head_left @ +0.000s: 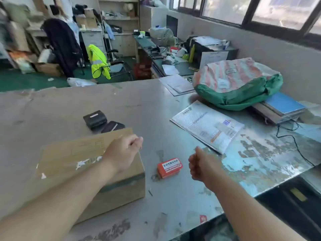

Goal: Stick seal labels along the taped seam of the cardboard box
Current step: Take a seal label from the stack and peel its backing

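- A person is working at a worn metal table, with both bare forearms reaching into view from the near edge.
- A cardboard box is lying flat at the near left. A dark tape strip is running along its near side, and torn white patches are showing on its top.
- The left hand is hovering over the box's far right corner, thumb and fingertips pressed together. Whether a label is pinched between them is impossible to tell.
- The right hand is hanging above the table to the right of the box, fingers curled in and thumb up. Its palm is facing away, so I cannot tell whether it is holding anything.
- A small orange-red pack of seal labels is lying on the table between the two hands, just right of the box.
- The labels are probably thin, light, floppy and sticky, so pinching one by a corner is likely the safest hold.
- The box is looking stiff enough to take firm pressing along the tape.
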